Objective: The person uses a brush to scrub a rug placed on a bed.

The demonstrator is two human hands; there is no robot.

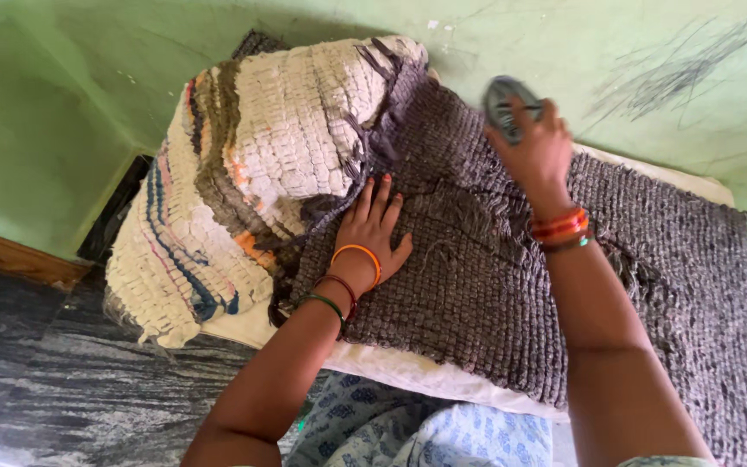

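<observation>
Pressing: your left hand (375, 227) lies flat, fingers spread and pointing toward 12 o'clock, palm down on the grey woven rug (494, 268); it grips nothing.
Gripping: your right hand (536, 149) is closed around a small round grey tool (505, 102), held up at the rug's far edge; what kind of tool it is cannot be told.
Rug's axis: the grey woven rug runs long from about 11 o'clock to 4 o'clock across the view, its far end up by the wall, its near end spilling past the lower right.
Rug and hands: it lies directly under your left palm, and beneath and at 6 o'clock of your right hand.
Tool's place: at 12 o'clock of your right hand, at 1 o'clock from your left, well apart from it.
Neighbour: a cream rug with coloured stripes (252, 173) is heaped at 10 o'clock of your left hand, touching the grey one.
Underneath: a pale cushion (391, 363) carries both rugs.
Wrists: orange, red and green bangles (352, 277) on the left; orange ones (562, 227) on the right.
Backdrop: green wall (45, 104) behind, dark stone floor (62, 389) at 8 o'clock.
</observation>
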